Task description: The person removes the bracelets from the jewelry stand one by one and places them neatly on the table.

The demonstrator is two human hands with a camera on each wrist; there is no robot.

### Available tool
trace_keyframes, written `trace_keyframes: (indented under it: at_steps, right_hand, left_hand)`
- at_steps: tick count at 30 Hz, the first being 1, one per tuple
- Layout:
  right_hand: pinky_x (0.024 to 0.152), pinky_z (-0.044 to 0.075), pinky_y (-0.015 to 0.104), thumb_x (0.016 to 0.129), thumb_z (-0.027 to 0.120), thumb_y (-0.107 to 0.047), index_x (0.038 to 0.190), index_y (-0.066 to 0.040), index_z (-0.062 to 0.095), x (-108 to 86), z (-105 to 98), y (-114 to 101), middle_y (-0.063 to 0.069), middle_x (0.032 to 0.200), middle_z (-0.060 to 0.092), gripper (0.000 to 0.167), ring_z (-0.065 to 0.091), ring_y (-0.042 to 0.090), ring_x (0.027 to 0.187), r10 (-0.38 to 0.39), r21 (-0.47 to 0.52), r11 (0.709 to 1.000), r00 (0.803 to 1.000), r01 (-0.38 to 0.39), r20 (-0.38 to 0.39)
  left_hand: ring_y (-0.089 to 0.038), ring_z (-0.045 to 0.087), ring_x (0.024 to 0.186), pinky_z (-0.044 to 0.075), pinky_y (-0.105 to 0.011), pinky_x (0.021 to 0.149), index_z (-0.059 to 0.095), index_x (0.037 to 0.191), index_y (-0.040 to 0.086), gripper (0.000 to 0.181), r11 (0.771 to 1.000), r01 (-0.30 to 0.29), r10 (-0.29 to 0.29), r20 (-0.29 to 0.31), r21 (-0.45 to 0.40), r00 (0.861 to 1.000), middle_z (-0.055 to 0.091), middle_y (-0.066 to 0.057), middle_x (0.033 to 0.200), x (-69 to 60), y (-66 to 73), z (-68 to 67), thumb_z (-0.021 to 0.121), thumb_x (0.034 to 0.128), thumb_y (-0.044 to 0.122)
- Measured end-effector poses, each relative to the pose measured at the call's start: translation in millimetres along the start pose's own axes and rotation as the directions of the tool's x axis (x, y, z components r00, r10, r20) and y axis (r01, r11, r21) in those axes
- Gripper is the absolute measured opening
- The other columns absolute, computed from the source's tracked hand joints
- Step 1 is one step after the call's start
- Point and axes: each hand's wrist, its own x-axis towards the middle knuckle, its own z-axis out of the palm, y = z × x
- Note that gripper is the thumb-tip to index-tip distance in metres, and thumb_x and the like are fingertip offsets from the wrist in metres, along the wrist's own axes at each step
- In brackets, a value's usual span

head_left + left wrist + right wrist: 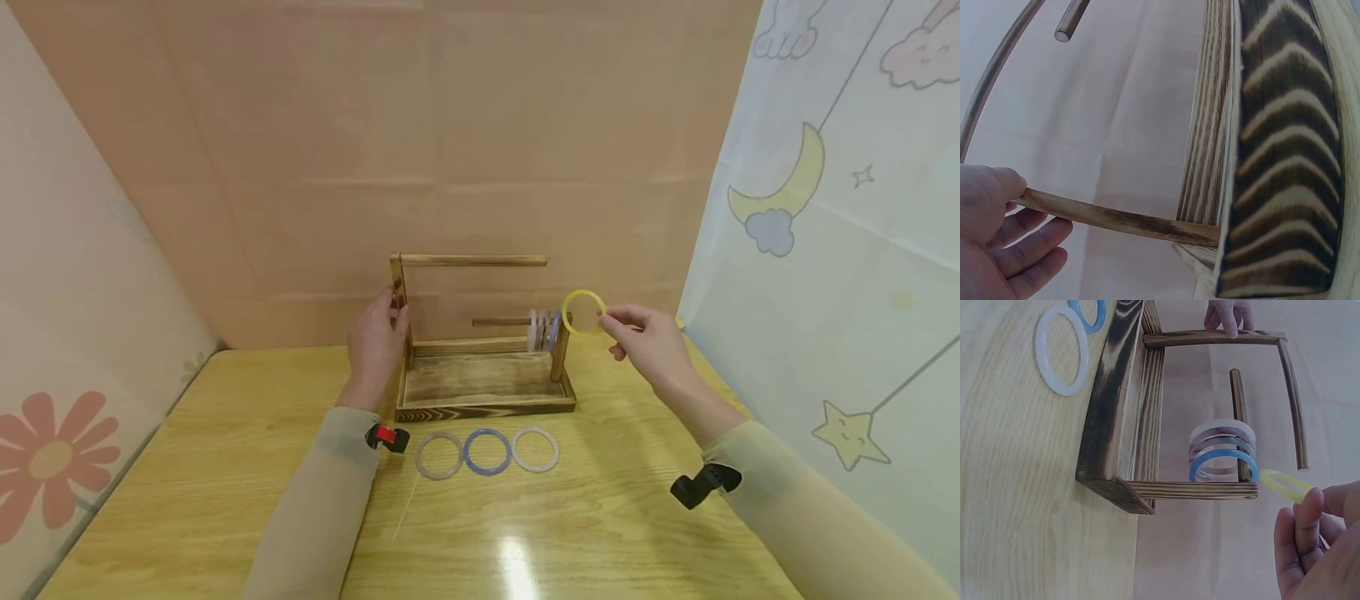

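A wooden rack with a tray base stands on the table. My left hand grips its tall left post between thumb and fingers. A yellow ring is pinched between the thumb and fingers of my right hand, beside the top of the short right post. Several rings hang on the lower rod near that post, with a blue ring outermost and a white ring at the inner end. The upper rod carries no ring; its right end is free.
In front of the rack, a brownish ring, a blue ring and a white ring lie in a row on the wooden table. Behind stands a draped backdrop; patterned panels flank both sides.
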Motion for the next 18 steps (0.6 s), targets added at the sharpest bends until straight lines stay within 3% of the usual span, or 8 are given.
trace_keyframes:
  at_steps: [8, 14, 18]
  right_hand:
    - [0.061, 0.046, 0.029, 0.112, 0.068, -0.039, 0.146, -0.004, 0.069, -14.0, -5, 8, 0.018, 0.138, 0.068, 0.049, 0.068, 0.012, 0.073, 0.035, -0.038, 0.999, 0.999, -0.034, 0.037]
    - [0.061, 0.044, 0.033, 0.113, 0.067, -0.039, 0.149, -0.003, 0.067, -26.2, -6, 15, 0.019, 0.133, 0.072, 0.050, 0.070, 0.018, 0.077, 0.051, -0.087, 0.995, 0.995, -0.043, 0.090]
    - [0.082, 0.050, 0.038, 0.113, 0.066, -0.040, 0.150, -0.004, 0.066, -32.6, -5, 21, 0.016, 0.136, 0.074, 0.051, 0.071, 0.019, 0.077, 0.076, -0.120, 0.991, 0.988, -0.061, 0.132]
  left_hand:
    - [-0.037, 0.078, 0.094, 0.062, -0.056, 0.074, 0.066, 0.141, -0.002, 0.039, 1.000, 0.003, -0.003, 0.010, -0.009, 1.000, 0.077, -0.021, 0.120, 0.9, 0.1, -0.4, 0.068, 0.1127, 0.025]
    - [-0.037, 0.078, 0.095, 0.062, -0.056, 0.075, 0.067, 0.138, -0.001, 0.037, 1.000, 0.000, 0.000, 0.007, -0.019, 1.000, 0.077, -0.020, 0.120, 1.8, -0.9, 0.0, 0.068, 0.1127, 0.024]
    - [-0.037, 0.079, 0.096, 0.061, -0.056, 0.075, 0.067, 0.138, -0.001, 0.036, 1.000, -0.006, 0.006, 0.007, -0.021, 1.000, 0.077, -0.020, 0.120, 2.8, -0.9, 0.3, 0.068, 0.1129, 0.024]
